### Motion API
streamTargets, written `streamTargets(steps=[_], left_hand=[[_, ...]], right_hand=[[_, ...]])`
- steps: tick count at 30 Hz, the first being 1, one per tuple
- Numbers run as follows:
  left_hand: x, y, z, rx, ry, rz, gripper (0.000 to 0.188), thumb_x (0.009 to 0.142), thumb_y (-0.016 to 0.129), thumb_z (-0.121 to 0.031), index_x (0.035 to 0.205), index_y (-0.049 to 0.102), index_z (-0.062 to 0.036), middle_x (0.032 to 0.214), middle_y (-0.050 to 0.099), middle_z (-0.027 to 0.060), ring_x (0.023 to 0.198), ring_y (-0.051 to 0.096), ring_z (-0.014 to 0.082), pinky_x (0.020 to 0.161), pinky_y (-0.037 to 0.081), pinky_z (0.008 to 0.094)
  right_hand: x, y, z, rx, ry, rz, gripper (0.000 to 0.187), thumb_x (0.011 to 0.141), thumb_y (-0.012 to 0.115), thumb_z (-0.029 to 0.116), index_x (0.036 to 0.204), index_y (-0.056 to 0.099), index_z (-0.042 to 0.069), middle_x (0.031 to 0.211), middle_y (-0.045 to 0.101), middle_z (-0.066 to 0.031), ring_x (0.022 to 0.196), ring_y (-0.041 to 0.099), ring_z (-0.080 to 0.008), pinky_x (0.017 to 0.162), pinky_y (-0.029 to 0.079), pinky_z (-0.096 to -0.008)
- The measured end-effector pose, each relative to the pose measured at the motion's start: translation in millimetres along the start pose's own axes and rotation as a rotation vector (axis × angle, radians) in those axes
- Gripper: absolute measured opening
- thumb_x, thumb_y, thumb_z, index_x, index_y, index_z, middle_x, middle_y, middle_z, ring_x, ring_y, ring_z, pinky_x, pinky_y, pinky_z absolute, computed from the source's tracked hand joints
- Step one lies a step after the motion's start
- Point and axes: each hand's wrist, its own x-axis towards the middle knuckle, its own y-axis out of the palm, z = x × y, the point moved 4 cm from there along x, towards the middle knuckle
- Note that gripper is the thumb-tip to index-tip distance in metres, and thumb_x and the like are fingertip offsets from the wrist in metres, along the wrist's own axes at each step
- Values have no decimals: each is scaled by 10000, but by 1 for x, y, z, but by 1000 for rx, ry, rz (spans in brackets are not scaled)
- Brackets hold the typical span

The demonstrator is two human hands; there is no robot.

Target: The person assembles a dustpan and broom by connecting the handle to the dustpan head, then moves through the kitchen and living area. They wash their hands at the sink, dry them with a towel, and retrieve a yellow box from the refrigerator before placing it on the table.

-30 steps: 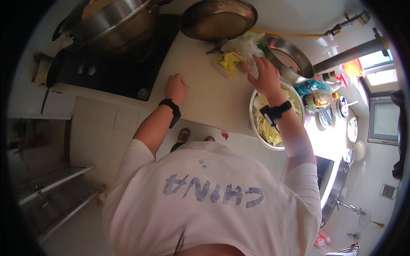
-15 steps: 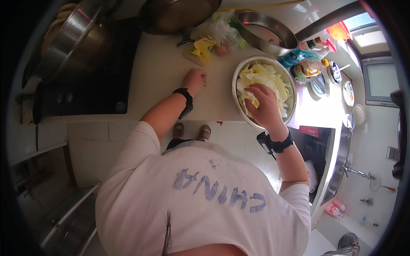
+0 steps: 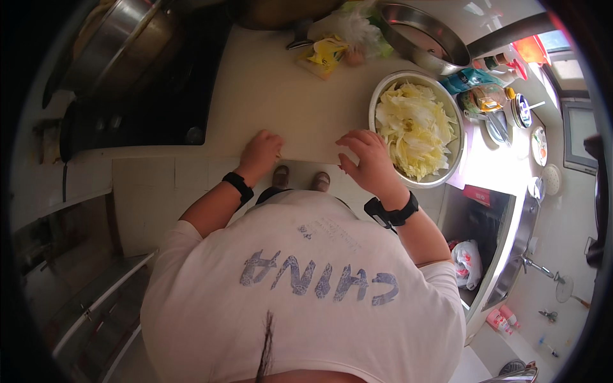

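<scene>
My left hand (image 3: 260, 153) is over the front edge of the countertop (image 3: 294, 115), its fingers curled together. A small pale bit shows at its fingertips, too small to name. Beside the bowl, my right hand (image 3: 367, 159) hangs at the same edge with thumb and fingers apart and nothing visible in it. Torn pale-yellow cabbage leaves (image 3: 415, 127) are heaped in a large metal bowl (image 3: 375, 105) just right of that hand. Black bands circle both wrists.
A black stovetop (image 3: 159, 108) with a large steel pot (image 3: 112, 57) is at left. Behind stand a dark pan (image 3: 281, 13), a yellow packet (image 3: 327, 54) and a round steel pan (image 3: 460, 57). Bottles (image 3: 485, 99) crowd the back right, near an open cabinet (image 3: 476, 223).
My right hand has come out from over the cabbage, moving left to the counter edge. My left hand has drawn back toward me. The whole view has shifted slightly.
</scene>
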Motion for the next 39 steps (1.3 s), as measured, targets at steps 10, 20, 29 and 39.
streamTargets(steps=[10, 20, 29, 39], left_hand=[[13, -5, 17, 162, -112, -220, 85, 882, 575, -121, 921, 614, -56, 975, 591, 163, 885, 591, 370, 783, 498, 443], [46, 92, -86, -180, 119, -26, 76, 855, 597, -94, 908, 643, -64, 936, 624, 149, 922, 599, 356, 792, 495, 438], [124, 109, -131, -367, 75, -24, 161, 823, 648, -119, 957, 629, -33, 838, 680, 153, 783, 664, 317, 701, 521, 391], [74, 12, -85, -256, -122, -169, 195, 828, 679, -153, 997, 624, -73, 723, 581, 35, 669, 569, 162, 637, 480, 312]], right_hand=[[-6, -9, 8, -23, -49, -4, 234, 770, 677, 96, 1004, 668, 95, 1044, 631, -63, 1049, 565, -294, 963, 415, -422], [-37, -47, -6, -43, 35, -75, 247, 769, 682, 71, 1014, 659, 89, 1038, 626, -75, 1046, 558, -305, 951, 420, -417], [-53, -94, -79, 26, 292, -173, 232, 818, 673, 110, 1041, 668, 49, 988, 676, -112, 948, 639, -277, 871, 486, -377], [62, -163, -261, 568, 990, -363, 623, 916, 495, 566, 1123, 575, -16, 889, 686, -112, 680, 640, -202, 596, 494, -327]])
